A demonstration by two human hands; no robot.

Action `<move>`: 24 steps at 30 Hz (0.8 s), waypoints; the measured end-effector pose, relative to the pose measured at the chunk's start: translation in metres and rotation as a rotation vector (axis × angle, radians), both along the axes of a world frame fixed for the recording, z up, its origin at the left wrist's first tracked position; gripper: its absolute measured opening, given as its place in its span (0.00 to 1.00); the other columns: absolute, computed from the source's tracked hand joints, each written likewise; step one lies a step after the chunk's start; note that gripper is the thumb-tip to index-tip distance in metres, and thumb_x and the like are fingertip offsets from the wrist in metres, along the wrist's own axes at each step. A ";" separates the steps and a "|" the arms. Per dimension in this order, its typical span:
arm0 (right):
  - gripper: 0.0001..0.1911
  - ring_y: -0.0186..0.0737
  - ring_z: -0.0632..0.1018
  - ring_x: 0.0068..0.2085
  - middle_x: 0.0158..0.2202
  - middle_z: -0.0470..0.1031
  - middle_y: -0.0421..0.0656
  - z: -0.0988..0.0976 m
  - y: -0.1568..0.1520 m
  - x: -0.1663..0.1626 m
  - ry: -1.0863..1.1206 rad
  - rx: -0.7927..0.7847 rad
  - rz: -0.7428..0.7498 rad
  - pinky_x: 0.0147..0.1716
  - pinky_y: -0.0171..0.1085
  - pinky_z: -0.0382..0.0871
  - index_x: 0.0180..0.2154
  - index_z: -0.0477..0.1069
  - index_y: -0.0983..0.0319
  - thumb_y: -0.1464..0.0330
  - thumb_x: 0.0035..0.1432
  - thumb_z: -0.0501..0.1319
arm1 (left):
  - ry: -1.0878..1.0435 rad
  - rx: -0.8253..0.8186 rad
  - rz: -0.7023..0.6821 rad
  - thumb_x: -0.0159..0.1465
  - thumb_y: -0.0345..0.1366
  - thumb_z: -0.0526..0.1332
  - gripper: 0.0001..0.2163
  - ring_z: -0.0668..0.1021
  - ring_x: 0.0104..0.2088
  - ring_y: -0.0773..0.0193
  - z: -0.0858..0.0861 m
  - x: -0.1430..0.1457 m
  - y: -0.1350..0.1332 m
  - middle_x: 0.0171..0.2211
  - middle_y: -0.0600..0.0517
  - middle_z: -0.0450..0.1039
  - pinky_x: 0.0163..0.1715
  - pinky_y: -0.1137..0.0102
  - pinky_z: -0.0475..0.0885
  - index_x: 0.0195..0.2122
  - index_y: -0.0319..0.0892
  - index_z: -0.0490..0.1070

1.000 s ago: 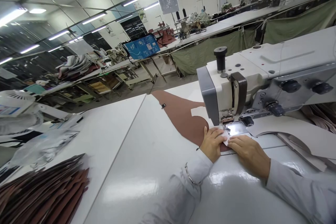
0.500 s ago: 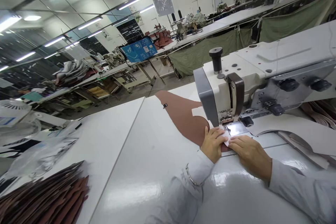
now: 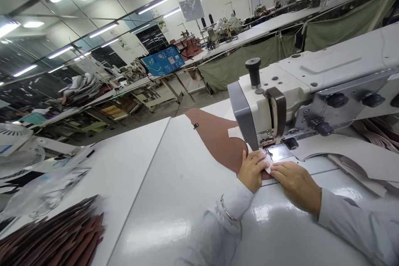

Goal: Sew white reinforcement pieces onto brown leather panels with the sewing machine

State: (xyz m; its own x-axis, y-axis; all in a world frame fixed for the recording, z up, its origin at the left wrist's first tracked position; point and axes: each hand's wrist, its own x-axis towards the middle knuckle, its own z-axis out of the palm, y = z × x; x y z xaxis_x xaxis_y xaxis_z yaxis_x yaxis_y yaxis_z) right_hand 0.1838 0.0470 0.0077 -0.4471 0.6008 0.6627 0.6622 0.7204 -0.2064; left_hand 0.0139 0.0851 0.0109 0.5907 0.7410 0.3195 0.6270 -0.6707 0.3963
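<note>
Brown piece (image 3: 215, 141) is sliding slightly rightward: its far end, forward and left of the left hand (image 3: 250, 170), is sitting a touch nearer the sewing machine (image 3: 271, 104) than a second ago, while that hand and the right hand (image 3: 296, 183) are keeping nearly the same spot. To my eye, this is suggesting slow, careful feeding of the work. From the left, a stack of brown pieces (image 3: 62, 232) is lying on the table (image 3: 174, 183), well apart from the hands. Next, the brown piece is stretching back, a black clip (image 3: 195, 126) sitting at its edge, to beneath the left hand, whose fingers are pressing down close together. A small white piece (image 3: 267, 165) is showing between both hands' fingertips. The right hand is reaching to it, fingers together; whether either hand is pinching, I cannot tell. Pale pieces (image 3: 352, 149) are lying beyond the right hand.
</note>
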 end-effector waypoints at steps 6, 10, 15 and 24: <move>0.16 0.37 0.72 0.39 0.35 0.73 0.45 -0.002 0.004 0.001 0.001 -0.027 -0.008 0.41 0.38 0.65 0.35 0.70 0.65 0.80 0.59 0.46 | 0.046 0.062 0.002 0.60 0.27 0.55 0.08 0.69 0.49 0.56 -0.002 -0.001 0.006 0.46 0.49 0.71 0.54 0.45 0.55 0.36 0.43 0.71; 0.17 0.37 0.71 0.39 0.35 0.73 0.45 0.000 0.009 0.001 0.002 -0.026 -0.030 0.40 0.37 0.65 0.35 0.71 0.65 0.81 0.57 0.45 | 0.157 0.198 -0.042 0.63 0.33 0.55 0.06 0.70 0.45 0.57 -0.003 0.002 0.010 0.44 0.48 0.72 0.50 0.52 0.63 0.36 0.42 0.70; 0.13 0.37 0.71 0.36 0.31 0.71 0.45 0.003 -0.010 -0.008 0.038 0.008 -0.032 0.38 0.38 0.65 0.31 0.70 0.66 0.80 0.58 0.48 | 0.081 0.258 -0.138 0.65 0.30 0.50 0.10 0.73 0.37 0.63 -0.004 0.003 0.012 0.34 0.48 0.73 0.38 0.68 0.71 0.34 0.39 0.70; 0.15 0.52 0.65 0.52 0.46 0.68 0.57 -0.011 -0.039 -0.034 -0.110 -0.009 -0.033 0.48 0.48 0.65 0.43 0.69 0.74 0.73 0.58 0.51 | -0.012 0.221 -0.197 0.63 0.28 0.50 0.11 0.72 0.35 0.66 0.003 0.000 0.016 0.32 0.51 0.73 0.36 0.71 0.69 0.30 0.41 0.72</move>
State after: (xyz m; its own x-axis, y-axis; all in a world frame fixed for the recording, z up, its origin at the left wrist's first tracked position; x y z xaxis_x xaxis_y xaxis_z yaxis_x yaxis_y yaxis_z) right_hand 0.1500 0.0083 -0.0030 -0.4966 0.6219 0.6055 0.7043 0.6964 -0.1376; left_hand 0.0136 0.1015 0.0139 0.7113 0.5239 0.4686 0.4722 -0.8500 0.2336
